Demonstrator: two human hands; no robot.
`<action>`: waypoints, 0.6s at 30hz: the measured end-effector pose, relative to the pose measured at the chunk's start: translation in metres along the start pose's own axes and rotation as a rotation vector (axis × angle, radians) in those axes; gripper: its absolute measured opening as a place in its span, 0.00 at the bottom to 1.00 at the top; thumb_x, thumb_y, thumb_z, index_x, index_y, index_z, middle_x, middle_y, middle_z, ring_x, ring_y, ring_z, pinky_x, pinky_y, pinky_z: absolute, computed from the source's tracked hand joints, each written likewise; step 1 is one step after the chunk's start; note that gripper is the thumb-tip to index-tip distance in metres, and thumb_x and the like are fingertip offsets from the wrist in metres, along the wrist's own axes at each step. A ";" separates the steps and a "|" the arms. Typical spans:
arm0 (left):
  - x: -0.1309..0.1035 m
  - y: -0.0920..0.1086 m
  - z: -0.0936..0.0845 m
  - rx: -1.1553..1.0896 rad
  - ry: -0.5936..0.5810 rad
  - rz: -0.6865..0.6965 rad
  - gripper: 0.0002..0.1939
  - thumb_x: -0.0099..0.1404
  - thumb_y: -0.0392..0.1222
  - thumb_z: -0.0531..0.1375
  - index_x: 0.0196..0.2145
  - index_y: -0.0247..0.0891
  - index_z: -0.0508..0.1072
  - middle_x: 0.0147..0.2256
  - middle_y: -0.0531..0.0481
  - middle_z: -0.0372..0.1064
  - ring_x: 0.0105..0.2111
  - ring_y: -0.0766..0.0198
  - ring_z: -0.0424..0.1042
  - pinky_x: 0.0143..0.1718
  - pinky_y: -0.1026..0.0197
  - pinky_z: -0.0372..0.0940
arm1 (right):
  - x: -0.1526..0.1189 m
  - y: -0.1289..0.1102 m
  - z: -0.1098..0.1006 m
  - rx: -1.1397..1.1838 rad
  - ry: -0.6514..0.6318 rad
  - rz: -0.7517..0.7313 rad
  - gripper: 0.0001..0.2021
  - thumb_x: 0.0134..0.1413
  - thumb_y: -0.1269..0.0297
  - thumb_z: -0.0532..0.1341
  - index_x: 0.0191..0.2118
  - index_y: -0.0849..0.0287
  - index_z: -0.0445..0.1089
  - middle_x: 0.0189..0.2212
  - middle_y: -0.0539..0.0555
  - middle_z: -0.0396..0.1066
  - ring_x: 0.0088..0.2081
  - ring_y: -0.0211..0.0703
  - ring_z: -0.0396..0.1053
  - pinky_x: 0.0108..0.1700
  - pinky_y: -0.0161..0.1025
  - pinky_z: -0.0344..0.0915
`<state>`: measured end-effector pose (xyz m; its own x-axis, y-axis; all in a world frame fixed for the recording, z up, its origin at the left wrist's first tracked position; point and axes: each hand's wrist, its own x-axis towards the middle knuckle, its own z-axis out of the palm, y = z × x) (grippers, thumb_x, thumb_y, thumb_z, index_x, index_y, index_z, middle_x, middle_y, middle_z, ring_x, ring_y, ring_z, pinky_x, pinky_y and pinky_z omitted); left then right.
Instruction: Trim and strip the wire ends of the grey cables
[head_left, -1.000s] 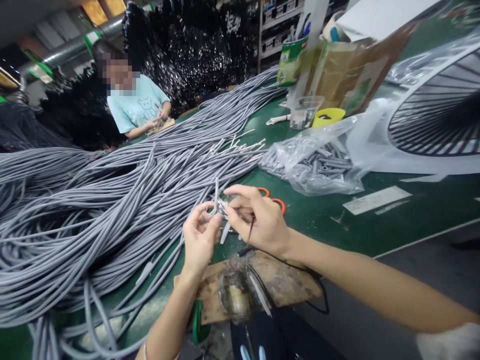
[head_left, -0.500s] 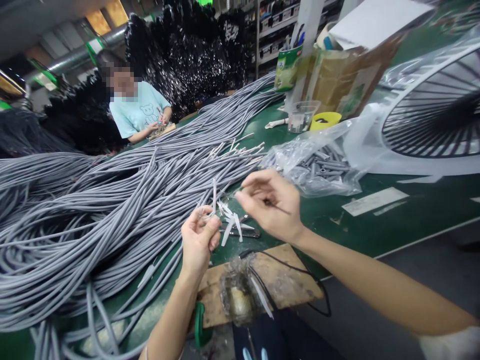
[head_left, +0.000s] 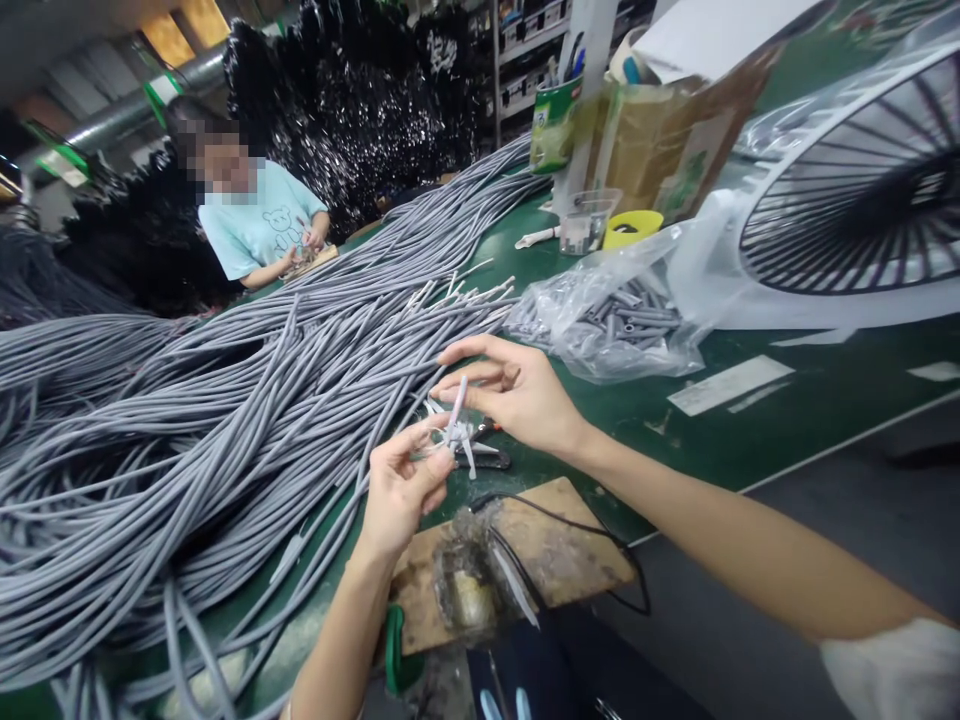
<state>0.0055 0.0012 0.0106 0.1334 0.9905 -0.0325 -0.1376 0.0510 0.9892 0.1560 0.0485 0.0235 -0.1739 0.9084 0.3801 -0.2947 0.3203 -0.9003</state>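
Note:
A thin pale stick-like piece (head_left: 458,402) stands up from the pinched thumb and fingers of my left hand (head_left: 405,480), with fine clear strands around it. Just to the right, my right hand (head_left: 517,390) has its fingers spread, the fingertips close to the top of that piece; I cannot make out whether they touch it. White strips (head_left: 468,450) and a dark tool (head_left: 491,458) lie on the green table behind the hands. Long grey cables (head_left: 247,420) are heaped to the left, their stripped pale ends near the middle.
A wooden board (head_left: 562,570) with a messy lump and black cord sits below my hands. Right are a plastic bag (head_left: 622,320) of grey tubes, a yellow container (head_left: 632,230) and a fan (head_left: 862,200). Another person (head_left: 262,220) sits across the table.
My right hand has moved left and opened its fingers near the held piece. The piece leans slightly more. The whole view has shifted a little.

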 end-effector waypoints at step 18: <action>0.006 0.008 0.016 0.611 0.253 0.212 0.09 0.55 0.41 0.61 0.37 0.48 0.75 0.30 0.55 0.70 0.26 0.65 0.66 0.26 0.64 0.63 | -0.012 -0.023 -0.007 -0.810 -0.482 -0.564 0.12 0.45 0.78 0.60 0.35 0.58 0.76 0.26 0.47 0.76 0.24 0.31 0.71 0.26 0.25 0.62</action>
<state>0.0213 0.0050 0.0204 -0.0788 0.9742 0.2115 0.4517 -0.1543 0.8788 0.1715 0.0322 0.0380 -0.6086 0.4326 0.6652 0.2266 0.8982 -0.3768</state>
